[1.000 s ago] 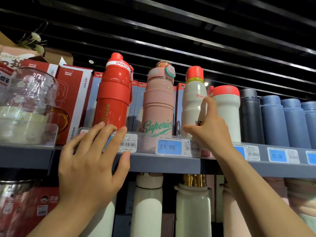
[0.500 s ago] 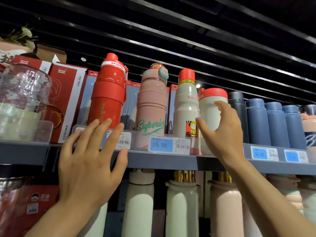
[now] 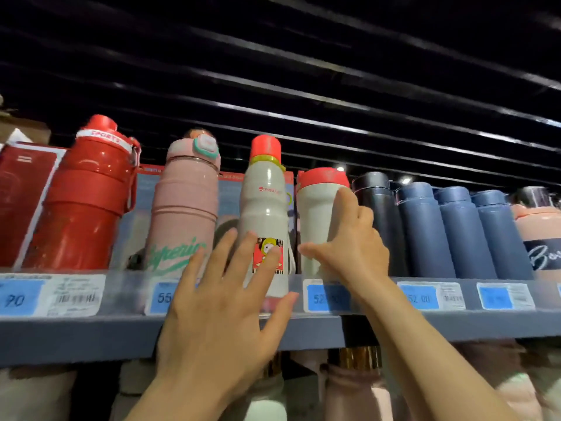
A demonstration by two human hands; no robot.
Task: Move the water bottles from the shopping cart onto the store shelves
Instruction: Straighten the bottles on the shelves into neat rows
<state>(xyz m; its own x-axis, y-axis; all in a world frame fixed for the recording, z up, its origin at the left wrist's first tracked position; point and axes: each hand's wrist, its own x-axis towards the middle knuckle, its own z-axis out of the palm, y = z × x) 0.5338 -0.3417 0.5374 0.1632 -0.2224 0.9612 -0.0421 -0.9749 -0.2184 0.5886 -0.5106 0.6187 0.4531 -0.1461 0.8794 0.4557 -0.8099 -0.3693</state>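
Note:
A top shelf (image 3: 76, 335) holds a row of bottles. My right hand (image 3: 355, 247) grips a short white tumbler with a wide red lid (image 3: 315, 214), thumb across its front and index finger up its right side. The tumbler stands upright on the shelf, between a slim white bottle with a red cap (image 3: 264, 202) and a black bottle (image 3: 376, 202). My left hand (image 3: 218, 314) is open with fingers spread, its fingertips reaching the lower part of the slim white bottle; it holds nothing. The shopping cart is out of view.
Left of the slim bottle stand a pink "Superior" bottle (image 3: 185, 208) and a red sports bottle (image 3: 88, 202), with boxes behind. To the right stand several dark blue bottles (image 3: 425, 229) and a pink one (image 3: 540, 238). More bottles (image 3: 355, 390) fill the shelf below.
My left hand moved right, from below the red sports bottle to the slim white bottle. My right hand shifted from the slim bottle to the tumbler and closed round it. The view swung right.

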